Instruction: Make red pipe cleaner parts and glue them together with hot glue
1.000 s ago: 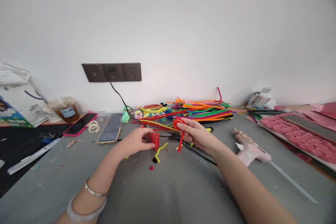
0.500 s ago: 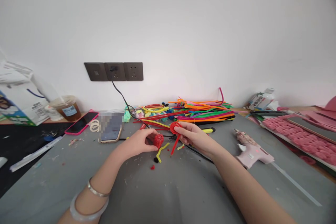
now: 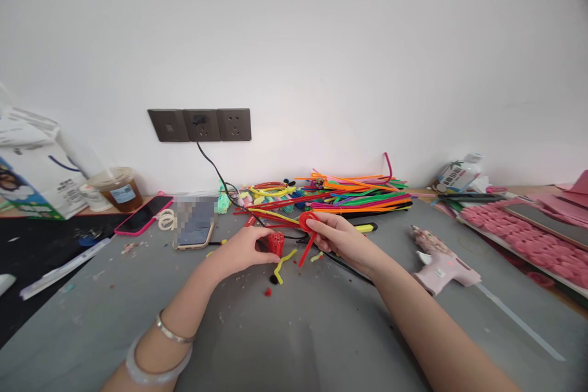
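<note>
A short red cylinder (image 3: 276, 245), seemingly of bundled or coiled pipe cleaner, is gripped between the thumb and fingers of my left hand (image 3: 250, 249). My right hand (image 3: 337, 237) pinches a red pipe cleaner (image 3: 307, 223) wound into a flat round coil, its straight tail hanging down toward the table. The two red pieces are apart, side by side. Under and between my hands lie a bent yellow pipe cleaner (image 3: 283, 266), a black pompom (image 3: 274, 279) and a small red scrap (image 3: 267, 291).
Behind my hands lies a pile of colourful pipe cleaners (image 3: 362, 193), with a yellow cutter (image 3: 366, 228) nearby. A pink glue gun (image 3: 443, 263) rests at right. Two phones, one pink-cased (image 3: 143, 215) and one propped (image 3: 197, 226), and a drink cup (image 3: 120, 191) stand left. A black cable (image 3: 214, 166) runs down from the socket.
My left hand has turned the red cylinder more upright, so its side shows more. The right hand and its coil have shifted very slightly.
</note>
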A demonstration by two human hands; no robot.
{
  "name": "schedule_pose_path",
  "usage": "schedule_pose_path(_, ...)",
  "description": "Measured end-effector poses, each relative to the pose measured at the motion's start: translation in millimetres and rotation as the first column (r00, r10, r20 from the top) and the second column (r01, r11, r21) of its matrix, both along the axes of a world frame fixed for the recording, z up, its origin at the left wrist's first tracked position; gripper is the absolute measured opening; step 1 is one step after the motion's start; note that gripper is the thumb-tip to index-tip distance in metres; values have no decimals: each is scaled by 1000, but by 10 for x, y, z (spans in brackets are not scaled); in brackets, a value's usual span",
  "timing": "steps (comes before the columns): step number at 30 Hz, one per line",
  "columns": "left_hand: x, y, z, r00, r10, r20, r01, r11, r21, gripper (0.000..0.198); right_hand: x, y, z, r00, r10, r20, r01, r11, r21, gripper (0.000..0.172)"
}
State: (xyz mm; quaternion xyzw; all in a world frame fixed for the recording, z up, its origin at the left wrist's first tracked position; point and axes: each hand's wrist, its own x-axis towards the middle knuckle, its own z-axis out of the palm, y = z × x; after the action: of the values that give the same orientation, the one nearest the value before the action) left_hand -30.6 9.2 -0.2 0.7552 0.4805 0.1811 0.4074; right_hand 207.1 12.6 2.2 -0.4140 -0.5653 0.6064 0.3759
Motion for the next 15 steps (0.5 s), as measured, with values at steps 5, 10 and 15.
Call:
schedule_pose_path(5,31,-20,27,977,48,206,-40,998,-43,26,2,21,-44,999,-36,-12,36,999,14,42)
schedule_pose_path(10,128,-45,43,900,160,405,-116,985,-130,29,-28,23,-75,999,-35,37,34,999,21,43)
schedule_pose_path(15,222,-56,3,879,202,433,-156,978,-141,35,-106,-20,-57,998,54,29,-52,998,-41,45)
